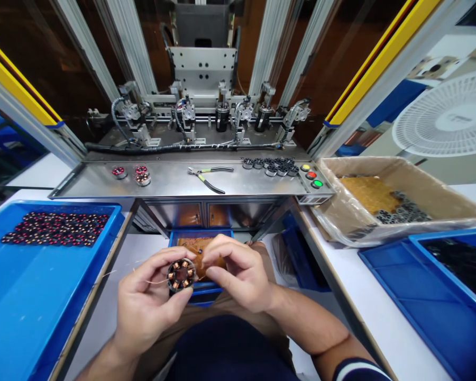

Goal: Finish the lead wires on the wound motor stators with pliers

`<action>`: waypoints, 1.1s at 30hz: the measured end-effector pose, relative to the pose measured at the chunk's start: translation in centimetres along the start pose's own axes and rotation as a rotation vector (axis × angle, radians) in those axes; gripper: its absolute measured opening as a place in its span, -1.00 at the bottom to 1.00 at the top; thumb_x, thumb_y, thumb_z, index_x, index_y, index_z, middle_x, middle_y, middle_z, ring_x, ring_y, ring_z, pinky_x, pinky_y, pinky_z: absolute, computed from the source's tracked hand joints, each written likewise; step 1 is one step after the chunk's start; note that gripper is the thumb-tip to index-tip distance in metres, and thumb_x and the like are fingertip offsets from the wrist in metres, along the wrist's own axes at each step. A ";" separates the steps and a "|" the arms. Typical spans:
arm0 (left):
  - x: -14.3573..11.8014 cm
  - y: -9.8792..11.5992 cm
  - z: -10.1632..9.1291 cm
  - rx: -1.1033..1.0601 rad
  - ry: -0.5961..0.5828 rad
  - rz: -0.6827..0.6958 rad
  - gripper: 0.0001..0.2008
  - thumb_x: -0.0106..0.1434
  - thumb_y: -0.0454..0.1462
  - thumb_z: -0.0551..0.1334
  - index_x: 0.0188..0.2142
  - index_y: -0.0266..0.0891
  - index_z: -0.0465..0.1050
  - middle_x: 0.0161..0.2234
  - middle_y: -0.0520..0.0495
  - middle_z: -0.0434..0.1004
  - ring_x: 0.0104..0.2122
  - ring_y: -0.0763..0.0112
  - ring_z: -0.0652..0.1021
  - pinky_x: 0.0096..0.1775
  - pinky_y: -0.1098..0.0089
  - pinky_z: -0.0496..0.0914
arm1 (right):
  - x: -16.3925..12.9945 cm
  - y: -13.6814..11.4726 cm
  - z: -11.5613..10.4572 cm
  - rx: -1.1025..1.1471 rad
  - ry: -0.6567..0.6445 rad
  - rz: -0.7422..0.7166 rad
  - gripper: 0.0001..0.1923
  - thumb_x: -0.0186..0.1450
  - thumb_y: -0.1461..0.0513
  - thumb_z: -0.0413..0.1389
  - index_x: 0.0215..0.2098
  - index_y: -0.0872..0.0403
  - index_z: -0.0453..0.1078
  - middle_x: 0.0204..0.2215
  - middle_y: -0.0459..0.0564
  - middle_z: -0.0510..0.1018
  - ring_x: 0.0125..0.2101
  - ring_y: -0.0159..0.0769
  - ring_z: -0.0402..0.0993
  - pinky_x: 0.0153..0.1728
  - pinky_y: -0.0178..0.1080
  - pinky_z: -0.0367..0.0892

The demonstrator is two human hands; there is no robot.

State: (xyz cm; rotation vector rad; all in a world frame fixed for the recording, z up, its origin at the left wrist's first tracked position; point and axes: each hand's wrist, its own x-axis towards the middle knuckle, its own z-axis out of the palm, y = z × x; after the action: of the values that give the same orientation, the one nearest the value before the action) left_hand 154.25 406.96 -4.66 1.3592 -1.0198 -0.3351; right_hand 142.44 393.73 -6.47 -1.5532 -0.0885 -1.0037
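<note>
The left hand holds a wound stator upright in front of the small blue bin, its grip pinching the ring by the rim between thumb and fingers. The right hand, just right of the stator, has its fingertips pressed together on what looks like a fine copper wire end at the ring's edge; the wire itself is too thin to make out. To handle this well, I judge the rim hold should stay off the coils, and the lead be drawn gently, without kinking. Pliers lie on the steel counter beyond the bin.
</note>
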 end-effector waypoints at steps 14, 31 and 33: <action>-0.8 -0.2 0.2 0.168 0.080 0.225 -0.47 0.01 -0.53 0.37 -0.03 -0.12 0.52 -0.11 0.04 0.62 -0.11 0.50 0.61 -0.01 0.55 0.48 | -1.3 -0.4 1.8 -0.170 0.141 -0.262 -0.85 0.24 0.39 0.18 -0.24 0.10 0.52 -0.50 -0.02 0.51 -0.49 -0.35 0.43 -0.45 -0.26 0.39; -0.5 0.1 -0.3 -0.517 -0.293 -0.451 -0.68 0.10 -0.23 0.44 -0.11 -0.01 0.60 -0.23 -0.04 0.68 -0.26 0.37 0.65 -0.19 0.51 0.52 | 3.1 -0.9 -1.0 -0.224 -0.278 -0.482 -0.74 0.38 0.12 0.15 -0.37 0.12 0.52 -0.23 0.13 0.61 -0.18 -0.31 0.53 -0.17 -0.18 0.47; -0.5 0.0 -0.5 -0.526 -0.300 -0.493 -0.68 0.09 -0.20 0.44 -0.12 -0.05 0.60 -0.24 -0.06 0.68 -0.30 0.35 0.65 -0.22 0.48 0.53 | 2.3 -1.1 -0.7 -0.300 -0.171 -0.521 -0.82 0.37 0.19 0.18 -0.35 0.11 0.50 -0.25 0.11 0.62 -0.23 -0.33 0.54 -0.23 -0.21 0.47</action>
State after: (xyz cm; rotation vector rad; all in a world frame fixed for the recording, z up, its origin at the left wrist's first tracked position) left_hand 154.34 407.61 -4.76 1.0738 -0.7453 -1.1225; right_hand 142.85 392.33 -4.30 -1.9422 -0.5020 -1.3298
